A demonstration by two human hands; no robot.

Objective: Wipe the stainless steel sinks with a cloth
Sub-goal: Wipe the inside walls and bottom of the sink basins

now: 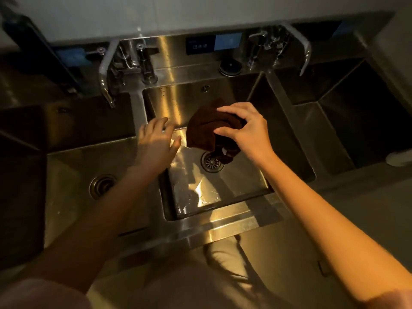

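Over the middle sink (225, 210), between two darker basins, both bare arms reach in. The right hand (247, 130) pinches a bunched dark brown cloth (207, 128) above the drain (211, 162); the left hand (157, 141) hovers beside it, fingers relaxed, holding nothing.

Stainless steel sink unit (223, 221) with 3 basins, 2 faucets (107, 72).
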